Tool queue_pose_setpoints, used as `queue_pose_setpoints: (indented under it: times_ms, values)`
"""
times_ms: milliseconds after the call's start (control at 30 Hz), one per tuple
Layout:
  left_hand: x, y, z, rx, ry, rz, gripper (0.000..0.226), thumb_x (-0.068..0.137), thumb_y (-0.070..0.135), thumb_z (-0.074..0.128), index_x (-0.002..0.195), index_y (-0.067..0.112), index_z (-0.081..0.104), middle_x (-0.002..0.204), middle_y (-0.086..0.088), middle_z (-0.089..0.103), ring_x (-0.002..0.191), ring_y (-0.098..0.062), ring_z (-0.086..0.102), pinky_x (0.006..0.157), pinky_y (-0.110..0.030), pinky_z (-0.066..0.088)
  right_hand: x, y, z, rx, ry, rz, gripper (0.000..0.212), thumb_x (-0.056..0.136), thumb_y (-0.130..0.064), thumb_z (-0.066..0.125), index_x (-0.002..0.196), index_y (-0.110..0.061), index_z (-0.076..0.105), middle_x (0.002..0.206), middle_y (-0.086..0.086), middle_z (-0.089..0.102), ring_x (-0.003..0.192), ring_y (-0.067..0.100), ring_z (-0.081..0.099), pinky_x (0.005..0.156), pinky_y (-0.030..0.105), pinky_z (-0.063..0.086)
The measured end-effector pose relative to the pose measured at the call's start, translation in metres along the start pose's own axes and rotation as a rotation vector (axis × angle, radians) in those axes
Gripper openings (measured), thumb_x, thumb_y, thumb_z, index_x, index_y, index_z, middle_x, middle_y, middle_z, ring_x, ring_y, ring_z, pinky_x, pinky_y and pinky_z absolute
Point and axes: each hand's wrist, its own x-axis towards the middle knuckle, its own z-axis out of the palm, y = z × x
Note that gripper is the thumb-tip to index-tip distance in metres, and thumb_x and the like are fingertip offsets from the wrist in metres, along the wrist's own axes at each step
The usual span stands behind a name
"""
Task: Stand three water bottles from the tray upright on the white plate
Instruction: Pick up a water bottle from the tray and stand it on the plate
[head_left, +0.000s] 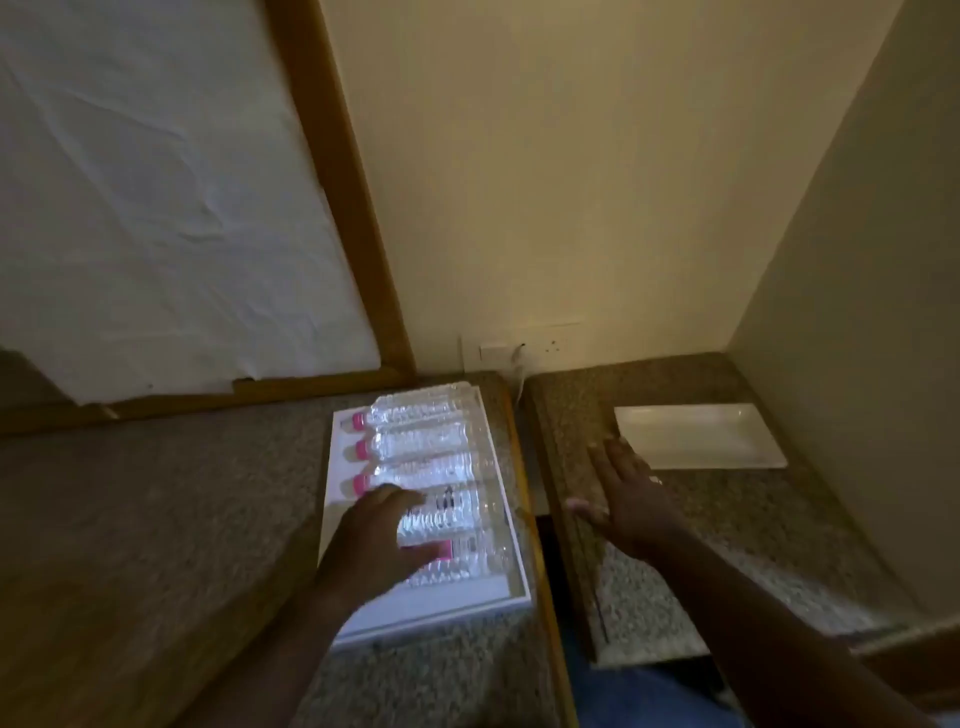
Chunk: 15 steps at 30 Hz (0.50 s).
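Nearest to me, two bare forearms are reaching out over a speckled stone bench (156, 483) that is split by a gap. I am seeing my left hand (376, 540) hovering above the white tray (415, 608), its fingers (400, 496) curled loosely over the fourth bottle (457, 512) of five lying on their sides; whether they are actually touching the plastic I cannot tell, and nothing looks gripped yet. My right hand (626, 499) is lying flat and spread on the right-hand section, holding nothing, just short of the empty white plate (701, 436) near the corner wall. The water bottles (421, 441) are looking full and clear, so I am expecting some weight, thin ribbed walls that give under a squeeze, and a slick surface. I am judging the ribbed middle of the body to be the best place to take hold, with a firm but not crushing wrap, and the narrow base will be needing a level landing on the plate to stay upright. Glare is washing out the labels, the nearest bottle (467, 558) is partly covered by my hand, and two of the pink caps (358, 421) are hidden.
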Motion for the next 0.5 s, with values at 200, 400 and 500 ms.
queue_pose_setpoints:
  times_ms: [200,400,500]
  values:
    - [-0.03,-0.016,0.031,0.275,-0.087,0.036,0.08,0.068,0.062,0.073,0.133,0.019,0.054,0.13,0.001,0.057,0.117,-0.022,0.056,0.093,-0.036,0.046,-0.038,0.038,0.054,-0.178,-0.181,0.065,0.11,0.07,-0.088,-0.011,0.156,-0.022,0.005,0.165,0.013,0.001,0.15,0.033,-0.002,0.117,0.054,0.016]
    - [-0.028,-0.013,0.029,0.177,-0.193,-0.062,0.077,0.074,0.045,0.076,0.139,0.021,0.043,0.134,0.0,0.055,0.119,-0.018,0.052,0.093,-0.028,0.045,-0.05,0.052,0.074,-0.227,-0.236,0.088,0.107,0.067,-0.084,-0.024,0.154,-0.023,-0.008,0.159,0.012,-0.021,0.148,0.031,-0.014,0.119,0.052,0.0]
    - [-0.022,-0.01,0.003,0.17,-0.25,-0.052,0.077,0.068,0.05,0.078,0.134,0.026,0.047,0.128,0.002,0.06,0.115,-0.017,0.054,0.088,-0.028,0.046,-0.05,0.052,0.077,-0.228,-0.215,0.086,0.103,0.067,-0.082,-0.027,0.151,-0.023,-0.013,0.157,0.011,-0.022,0.149,0.031,-0.013,0.119,0.052,0.0]
